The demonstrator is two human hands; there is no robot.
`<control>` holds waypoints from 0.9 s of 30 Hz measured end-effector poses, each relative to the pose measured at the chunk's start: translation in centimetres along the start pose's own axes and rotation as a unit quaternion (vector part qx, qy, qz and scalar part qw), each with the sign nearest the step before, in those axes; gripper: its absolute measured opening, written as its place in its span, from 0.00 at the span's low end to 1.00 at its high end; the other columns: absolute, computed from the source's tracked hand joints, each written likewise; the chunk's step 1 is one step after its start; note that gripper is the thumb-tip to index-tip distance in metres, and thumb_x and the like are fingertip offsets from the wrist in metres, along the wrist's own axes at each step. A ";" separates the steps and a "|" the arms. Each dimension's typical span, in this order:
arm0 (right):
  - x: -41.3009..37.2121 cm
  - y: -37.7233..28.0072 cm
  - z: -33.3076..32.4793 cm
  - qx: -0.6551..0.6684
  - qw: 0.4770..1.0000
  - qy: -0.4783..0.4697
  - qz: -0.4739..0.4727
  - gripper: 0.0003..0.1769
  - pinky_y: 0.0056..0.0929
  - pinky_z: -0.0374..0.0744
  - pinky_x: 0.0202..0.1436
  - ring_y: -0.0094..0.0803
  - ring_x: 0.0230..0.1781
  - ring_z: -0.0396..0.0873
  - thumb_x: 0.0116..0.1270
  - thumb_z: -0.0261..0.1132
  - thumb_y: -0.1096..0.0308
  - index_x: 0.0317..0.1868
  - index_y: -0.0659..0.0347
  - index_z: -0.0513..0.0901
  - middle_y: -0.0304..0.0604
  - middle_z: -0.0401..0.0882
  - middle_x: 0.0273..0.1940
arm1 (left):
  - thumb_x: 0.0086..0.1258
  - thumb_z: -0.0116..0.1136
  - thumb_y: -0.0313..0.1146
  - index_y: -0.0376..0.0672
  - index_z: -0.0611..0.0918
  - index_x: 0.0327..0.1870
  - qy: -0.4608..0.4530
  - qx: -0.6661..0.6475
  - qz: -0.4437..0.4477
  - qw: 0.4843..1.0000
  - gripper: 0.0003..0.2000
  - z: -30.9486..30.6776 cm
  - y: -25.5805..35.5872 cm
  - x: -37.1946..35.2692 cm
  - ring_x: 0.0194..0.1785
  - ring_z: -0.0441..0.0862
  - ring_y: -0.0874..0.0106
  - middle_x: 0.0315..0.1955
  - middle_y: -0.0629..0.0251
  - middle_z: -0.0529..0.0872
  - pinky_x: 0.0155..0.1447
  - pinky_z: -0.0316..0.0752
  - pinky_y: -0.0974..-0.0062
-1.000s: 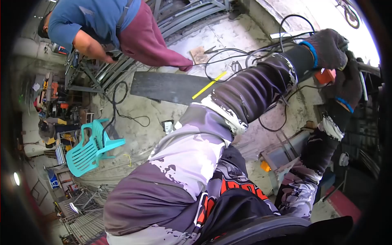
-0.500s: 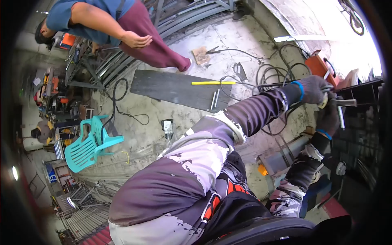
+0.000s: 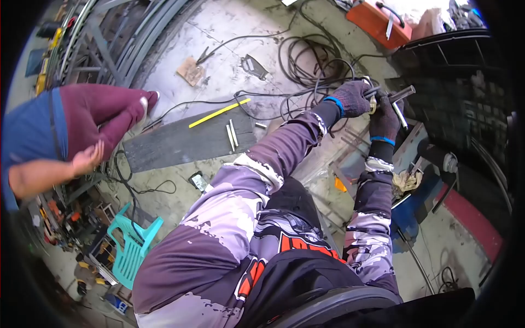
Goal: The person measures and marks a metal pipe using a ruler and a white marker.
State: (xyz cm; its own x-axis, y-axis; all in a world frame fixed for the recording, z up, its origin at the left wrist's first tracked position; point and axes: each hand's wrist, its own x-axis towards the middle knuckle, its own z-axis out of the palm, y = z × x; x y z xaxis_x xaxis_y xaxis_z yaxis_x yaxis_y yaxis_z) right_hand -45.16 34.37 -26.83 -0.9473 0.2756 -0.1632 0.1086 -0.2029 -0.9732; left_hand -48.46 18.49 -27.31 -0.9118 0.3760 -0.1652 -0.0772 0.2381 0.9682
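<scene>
My left hand (image 3: pixel 353 99), in a dark knit glove with a blue cuff, is closed close against my right hand. A small yellowish piece (image 3: pixel 373 105) shows between the two hands; I cannot tell what it is. My gloved right hand (image 3: pixel 385 121) is closed around short metal tubes. One tube (image 3: pixel 403 94) sticks out past the fingers to the upper right, and a thinner bright one (image 3: pixel 401 116) points down beside them. Both hands are held up in front of me, over the floor.
A dark board (image 3: pixel 175 136) on the floor carries a yellow strip (image 3: pixel 219 113) and two short metal tubes (image 3: pixel 231 135). Black cables (image 3: pixel 311 54) coil near an orange machine (image 3: pixel 377 24). A co-worker (image 3: pixel 38 131) stands at left, near a teal chair (image 3: pixel 134 246). Metal frames (image 3: pixel 120 49) lie beyond.
My view has turned, so the board, cables and orange machine sit further left. My hands stay together with the tubes. The co-worker appears lower and further left.
</scene>
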 end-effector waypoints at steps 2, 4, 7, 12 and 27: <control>1.6 0.6 0.2 0.107 0.993 0.042 0.039 0.12 0.32 0.81 0.55 0.33 0.47 0.82 0.71 0.63 0.80 0.53 0.61 0.74 0.43 0.81 0.46 | 0.55 0.69 0.37 0.38 0.85 0.42 0.010 0.005 -0.001 1.000 0.16 0.0 0.3 0.9 0.40 0.84 0.55 0.36 0.47 0.86 0.48 0.78 0.61; 2.9 1.3 -0.2 0.126 0.991 0.048 0.025 0.17 0.38 0.81 0.60 0.38 0.52 0.82 0.72 0.61 0.80 0.57 0.58 0.72 0.45 0.80 0.48 | 0.57 0.68 0.39 0.40 0.85 0.43 0.037 0.017 0.007 0.999 0.16 0.3 0.1 2.1 0.45 0.84 0.48 0.40 0.45 0.85 0.51 0.78 0.56; 4.6 0.8 0.1 0.135 0.987 0.085 -0.011 0.14 0.33 0.81 0.56 0.33 0.49 0.82 0.71 0.63 0.81 0.54 0.61 0.74 0.44 0.81 0.47 | 0.59 0.68 0.42 0.41 0.85 0.41 0.024 0.044 0.026 0.998 0.15 0.1 1.3 4.4 0.45 0.83 0.47 0.39 0.45 0.84 0.50 0.78 0.55; 7.8 0.4 0.3 0.133 0.988 0.084 -0.003 0.15 0.30 0.80 0.54 0.30 0.46 0.79 0.69 0.65 0.80 0.54 0.61 0.74 0.40 0.79 0.45 | 0.60 0.67 0.41 0.41 0.84 0.40 0.010 0.013 0.021 1.000 0.14 -0.6 1.0 7.2 0.45 0.83 0.47 0.38 0.46 0.84 0.50 0.78 0.56; 6.8 24.4 0.7 0.076 0.962 0.133 0.228 0.15 0.36 0.85 0.38 0.36 0.35 0.84 0.61 0.68 0.82 0.45 0.60 0.75 0.44 0.82 0.35 | 0.59 0.63 0.34 0.39 0.86 0.51 -0.010 -0.033 -0.276 0.961 0.18 1.8 -21.3 4.5 0.46 0.87 0.55 0.40 0.48 0.89 0.54 0.79 0.65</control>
State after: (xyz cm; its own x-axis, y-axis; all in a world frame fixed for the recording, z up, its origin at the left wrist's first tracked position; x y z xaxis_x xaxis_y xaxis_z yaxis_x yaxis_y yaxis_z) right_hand -49.17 30.67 -51.59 -0.6993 0.3514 -0.6225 0.4303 -0.4885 -0.7591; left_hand -50.23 16.70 -49.04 -0.7168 0.2268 -0.6593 -0.5720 0.3495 0.7421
